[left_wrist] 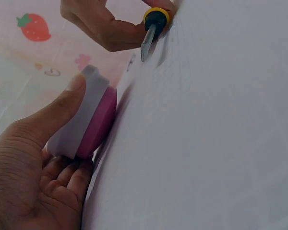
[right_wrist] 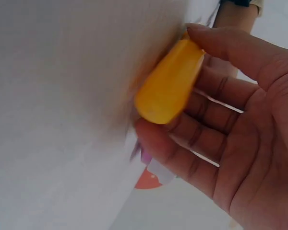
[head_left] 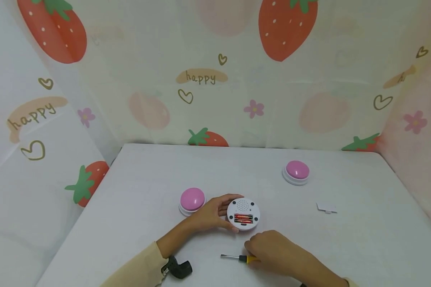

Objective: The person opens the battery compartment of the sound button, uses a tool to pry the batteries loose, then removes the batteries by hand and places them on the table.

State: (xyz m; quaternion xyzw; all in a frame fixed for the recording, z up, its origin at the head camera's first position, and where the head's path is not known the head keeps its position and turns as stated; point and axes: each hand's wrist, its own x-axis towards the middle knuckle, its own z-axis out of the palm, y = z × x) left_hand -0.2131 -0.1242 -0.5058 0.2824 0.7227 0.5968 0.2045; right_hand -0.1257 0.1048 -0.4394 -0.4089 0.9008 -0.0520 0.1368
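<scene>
My left hand [head_left: 209, 215] holds a round push-button light or buzzer [head_left: 242, 206] by its edge, thumb on the near side and fingers round the far side. The white base faces up with its battery bay uncovered, red batteries [head_left: 243, 218] lying in it. In the left wrist view its pink dome [left_wrist: 100, 122] faces the table. My right hand [head_left: 275, 252] grips a flat-blade screwdriver [head_left: 242, 258] by its yellow handle [right_wrist: 168, 86], low over the table just nearer me than the button. The blade points left.
A second pink-topped button [head_left: 192, 198] stands upright beside my left wrist, partly behind the hand. Another pink-topped button [head_left: 297, 170] stands at the back right. A small white battery cover [head_left: 326, 207] lies on the white table [head_left: 147, 171] at right. Strawberry-print cloth hangs around the table.
</scene>
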